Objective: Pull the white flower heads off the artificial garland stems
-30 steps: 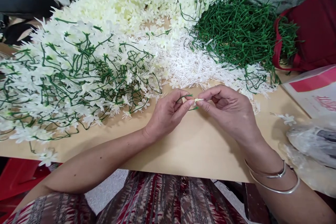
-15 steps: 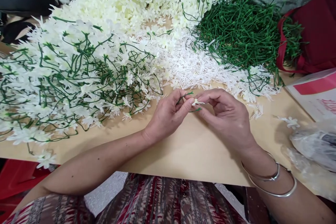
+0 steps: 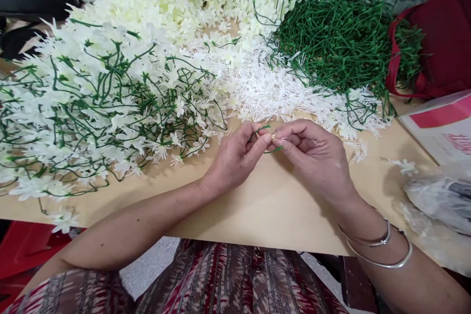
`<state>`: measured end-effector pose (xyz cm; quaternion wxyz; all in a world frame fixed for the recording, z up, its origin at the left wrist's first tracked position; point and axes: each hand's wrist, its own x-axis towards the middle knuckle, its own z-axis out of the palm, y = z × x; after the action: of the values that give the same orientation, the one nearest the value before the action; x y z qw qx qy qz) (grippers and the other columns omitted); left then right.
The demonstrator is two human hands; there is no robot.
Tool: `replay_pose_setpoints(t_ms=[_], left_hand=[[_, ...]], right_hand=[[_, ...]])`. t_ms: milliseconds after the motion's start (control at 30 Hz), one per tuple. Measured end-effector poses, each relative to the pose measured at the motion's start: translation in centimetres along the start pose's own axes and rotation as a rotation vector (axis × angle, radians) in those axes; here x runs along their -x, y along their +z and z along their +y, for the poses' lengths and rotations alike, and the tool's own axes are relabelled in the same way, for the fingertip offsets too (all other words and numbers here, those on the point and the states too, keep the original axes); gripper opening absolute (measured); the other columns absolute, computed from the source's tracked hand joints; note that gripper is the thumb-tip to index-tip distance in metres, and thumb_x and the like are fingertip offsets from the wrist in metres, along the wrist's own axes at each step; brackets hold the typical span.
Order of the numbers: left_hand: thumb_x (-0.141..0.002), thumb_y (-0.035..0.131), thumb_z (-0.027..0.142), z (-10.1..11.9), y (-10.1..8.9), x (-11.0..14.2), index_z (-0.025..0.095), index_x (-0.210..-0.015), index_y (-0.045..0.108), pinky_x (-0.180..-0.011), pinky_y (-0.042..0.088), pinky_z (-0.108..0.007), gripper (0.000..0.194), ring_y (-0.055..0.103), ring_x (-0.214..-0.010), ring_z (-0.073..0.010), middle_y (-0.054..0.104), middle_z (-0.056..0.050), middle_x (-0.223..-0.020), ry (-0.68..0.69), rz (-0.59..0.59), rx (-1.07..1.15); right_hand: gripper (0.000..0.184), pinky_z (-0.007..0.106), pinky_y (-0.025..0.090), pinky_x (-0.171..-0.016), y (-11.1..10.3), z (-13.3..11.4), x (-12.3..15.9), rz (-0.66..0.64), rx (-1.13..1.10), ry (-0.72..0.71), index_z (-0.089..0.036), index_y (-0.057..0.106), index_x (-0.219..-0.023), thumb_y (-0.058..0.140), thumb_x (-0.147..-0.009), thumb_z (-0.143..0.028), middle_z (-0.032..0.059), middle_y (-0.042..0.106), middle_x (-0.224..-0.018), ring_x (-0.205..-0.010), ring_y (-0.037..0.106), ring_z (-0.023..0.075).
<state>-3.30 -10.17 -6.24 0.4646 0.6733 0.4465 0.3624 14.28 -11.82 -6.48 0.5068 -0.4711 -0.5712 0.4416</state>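
Note:
My left hand (image 3: 235,154) is closed, thumb and forefinger pinching a green plastic stem (image 3: 262,130) whose tips stick out past the fingers. My right hand (image 3: 314,154) meets it fingertip to fingertip, pinched on a small whitish flower piece (image 3: 273,136) between the hands. Most of that piece is hidden by the fingers. Both hands hover just above the table, in front of a heap of thin white stamen pieces (image 3: 272,91). To the left lies a large pile of white artificial flowers on green stems (image 3: 110,103).
Behind are loose cream petals (image 3: 162,0) and a tangle of bare green stems (image 3: 338,39). At right stand a dark red bag (image 3: 441,44), a white and red box (image 3: 437,127) and a clear plastic bag (image 3: 437,201). The wooden table (image 3: 235,216) ends close before me.
My right fingertips have come in to the left and closed over the small whitish flower piece, which showed more before. The left hand keeps its pinch on the stem.

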Motion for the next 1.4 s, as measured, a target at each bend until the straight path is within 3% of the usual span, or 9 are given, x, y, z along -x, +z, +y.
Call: replay_pose_setpoints(t_ms=[167, 433, 867, 1400], left_hand=[[-0.104, 0.054, 0.037, -0.2, -0.1, -0.2, 0.019, -0.095, 0.057, -0.071, 0.047, -0.027, 0.020, 0.056, -0.073, -0.0136, 0.065, -0.001, -0.081, -0.016, -0.019, 0.042], [-0.110, 0.037, 0.036, 1.2, -1.1, 0.4, 0.021, -0.102, 0.055, -0.076, 0.047, -0.030, 0.025, 0.057, -0.081, -0.0162, 0.062, -0.002, -0.090, 0.033, -0.065, -0.154], [-0.109, 0.044, 0.033, 0.0, -0.6, 0.2, 0.020, -0.099, 0.056, -0.064, 0.038, -0.026, 0.020, 0.047, -0.065, -0.0119, 0.050, 0.004, -0.073, 0.144, -0.044, -0.149], [-0.107, 0.049, 0.031, -0.6, -0.1, 0.3, 0.019, -0.093, 0.059, -0.063, 0.038, -0.024, 0.021, 0.049, -0.063, -0.0110, 0.054, 0.004, -0.072, 0.171, -0.024, -0.210]], right_hand=[[0.014, 0.032, 0.063, -0.068, 0.0, -0.4, -0.1, 0.025, -0.053, 0.070, -0.027, 0.073, -0.085, 0.083, -0.084, -0.036, -0.0003, 0.077, -0.081, -0.072, 0.075, 0.0171], [0.012, 0.033, 0.064, -0.066, -0.8, -1.0, -0.3, 0.120, -0.017, 0.074, -0.025, 0.074, -0.083, 0.085, -0.082, -0.029, 0.0016, 0.078, -0.078, -0.071, 0.077, 0.0193], [0.007, 0.036, 0.060, -0.073, -1.0, -1.1, 0.0, 0.058, 0.144, -0.048, -0.027, 0.073, -0.083, 0.079, -0.087, -0.029, 0.0004, 0.074, -0.083, -0.076, 0.071, 0.0180], [0.008, 0.047, 0.056, -0.076, -0.5, -0.4, 0.6, 0.002, 0.248, -0.089, -0.032, 0.070, -0.084, 0.072, -0.090, -0.029, 0.0027, 0.073, -0.086, -0.083, 0.069, 0.0264]])
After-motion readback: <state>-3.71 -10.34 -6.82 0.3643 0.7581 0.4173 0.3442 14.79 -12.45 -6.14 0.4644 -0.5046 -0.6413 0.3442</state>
